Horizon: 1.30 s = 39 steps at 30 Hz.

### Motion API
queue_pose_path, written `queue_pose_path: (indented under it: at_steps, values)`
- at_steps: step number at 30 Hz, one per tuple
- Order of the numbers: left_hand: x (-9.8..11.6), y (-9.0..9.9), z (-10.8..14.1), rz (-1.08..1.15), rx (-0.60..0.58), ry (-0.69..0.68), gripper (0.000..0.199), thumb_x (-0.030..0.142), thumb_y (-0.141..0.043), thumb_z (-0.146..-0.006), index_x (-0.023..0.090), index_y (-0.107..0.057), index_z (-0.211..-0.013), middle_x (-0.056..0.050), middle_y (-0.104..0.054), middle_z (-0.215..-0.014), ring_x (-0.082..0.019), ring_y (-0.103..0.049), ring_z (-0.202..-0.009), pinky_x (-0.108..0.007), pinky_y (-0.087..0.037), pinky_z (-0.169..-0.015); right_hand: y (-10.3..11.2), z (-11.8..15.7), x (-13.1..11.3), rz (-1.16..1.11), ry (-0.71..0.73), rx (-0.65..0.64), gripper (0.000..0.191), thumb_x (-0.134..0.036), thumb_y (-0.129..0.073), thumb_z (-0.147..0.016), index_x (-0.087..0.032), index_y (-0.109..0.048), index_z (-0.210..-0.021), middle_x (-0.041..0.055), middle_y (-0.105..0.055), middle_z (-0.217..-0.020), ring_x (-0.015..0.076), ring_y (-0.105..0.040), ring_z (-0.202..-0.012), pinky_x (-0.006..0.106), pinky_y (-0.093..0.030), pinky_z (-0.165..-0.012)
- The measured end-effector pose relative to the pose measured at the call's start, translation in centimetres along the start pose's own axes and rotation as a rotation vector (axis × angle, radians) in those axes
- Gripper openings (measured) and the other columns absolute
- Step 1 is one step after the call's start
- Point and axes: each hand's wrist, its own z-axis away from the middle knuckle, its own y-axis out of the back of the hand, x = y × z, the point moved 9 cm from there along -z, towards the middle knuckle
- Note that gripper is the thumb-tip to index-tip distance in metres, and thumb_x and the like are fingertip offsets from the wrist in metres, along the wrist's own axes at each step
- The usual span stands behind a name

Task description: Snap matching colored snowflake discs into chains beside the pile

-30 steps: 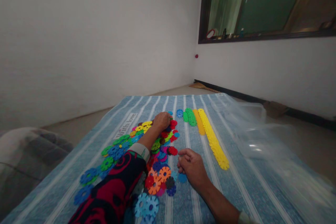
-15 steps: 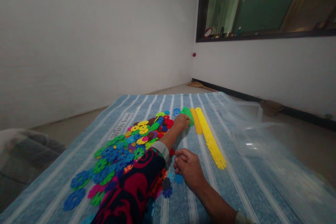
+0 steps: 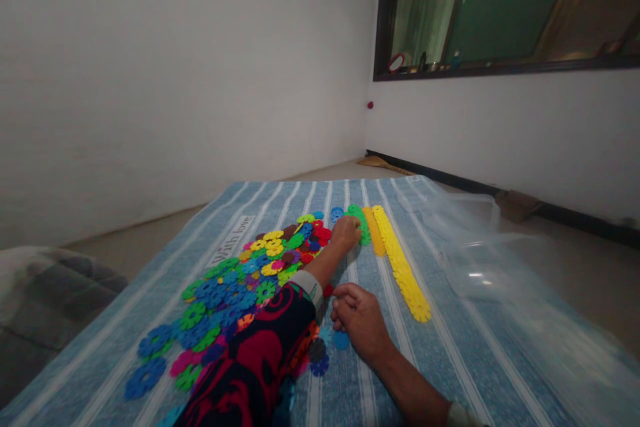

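My left hand (image 3: 346, 233) is stretched far forward, its fingers closed at the near left side of a row of overlapping green snowflake discs (image 3: 364, 230). The fingertips press on a green disc there, partly hidden by the hand. Closer in, my right hand (image 3: 363, 321) hovers low over the cloth with its fingers curled in, and I see nothing in them. A red disc (image 3: 328, 290) lies by its fingertips, and a blue disc (image 3: 341, 340) just below them. Under and left of my left sleeve spreads a mixed pile of discs (image 3: 225, 297) in many colours.
Right of the green row lie an orange row (image 3: 375, 233) and a longer yellow row (image 3: 401, 263). Clear plastic boxes (image 3: 480, 267) stand along the right side of the striped blue cloth (image 3: 295, 197). A small blue group (image 3: 337, 214) sits left of the green row.
My left hand has shifted very slightly left and nearer at the green row. The right hand stays where it was, and the discs look unchanged.
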Motion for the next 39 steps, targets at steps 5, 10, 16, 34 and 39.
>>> queue_pose_path:
  at_steps: [5, 10, 16, 34, 39]
  values:
    - [-0.2, -0.4, 1.2, -0.158, -0.008, 0.036, 0.029, 0.035, -0.067, -0.076, 0.014, -0.073, -0.095, -0.016, -0.073, -0.103, -0.031, -0.066, -0.105, -0.038, -0.049, -0.083, 0.1, 0.0, -0.1, 0.001, 0.014, 0.016, 0.018, -0.029, -0.06, -0.073, -0.016, -0.063, -0.086, -0.004, -0.062, -0.057, 0.0095, -0.056, -0.045, 0.019, -0.041, -0.046]
    - [-0.1, -1.2, 1.8, -0.229, -0.027, 0.066, 0.043, 0.045, -0.067, -0.075, 0.01, -0.073, -0.101, -0.023, -0.072, -0.107, -0.037, -0.067, -0.105, -0.039, -0.051, -0.08, 0.0, -0.1, 0.2, 0.008, 0.003, 0.003, 0.018, -0.028, -0.058, -0.074, -0.016, -0.062, -0.086, -0.0041, -0.062, -0.057, 0.0094, -0.056, -0.045, 0.019, -0.04, -0.046]
    - [-0.4, -1.2, 1.5, -0.26, -0.035, 0.087, 0.042, 0.046, -0.065, -0.077, 0.014, -0.073, -0.103, -0.02, -0.073, -0.108, -0.033, -0.067, -0.107, -0.034, -0.051, -0.079, -0.1, 0.1, -0.3, -0.008, 0.003, 0.007, 0.016, -0.027, -0.058, -0.073, -0.017, -0.061, -0.085, -0.0047, -0.061, -0.056, 0.0094, -0.055, -0.045, 0.02, -0.039, -0.046]
    - [-0.2, -0.5, 2.2, -0.304, 0.0, 0.015, 0.033, 0.04, -0.056, -0.085, 0.016, -0.071, -0.101, -0.013, -0.074, -0.105, -0.026, -0.068, -0.102, -0.029, -0.05, -0.076, 0.0, 0.1, -0.3, -0.001, 0.008, 0.016, 0.02, -0.03, -0.058, -0.071, -0.016, -0.062, -0.085, -0.0046, -0.06, -0.056, 0.009, -0.054, -0.045, 0.02, -0.04, -0.045]
    - [-1.3, 1.7, 4.1, -0.374, 0.021, -0.005, 0.029, 0.029, -0.048, -0.09, 0.014, -0.071, -0.102, -0.015, -0.072, -0.108, -0.027, -0.066, -0.105, -0.032, -0.049, -0.082, 0.1, 0.3, -0.4, -0.003, -0.002, 0.02, 0.02, -0.031, -0.059, -0.071, -0.016, -0.062, -0.085, -0.0043, -0.061, -0.056, 0.009, -0.054, -0.044, 0.02, -0.039, -0.045]
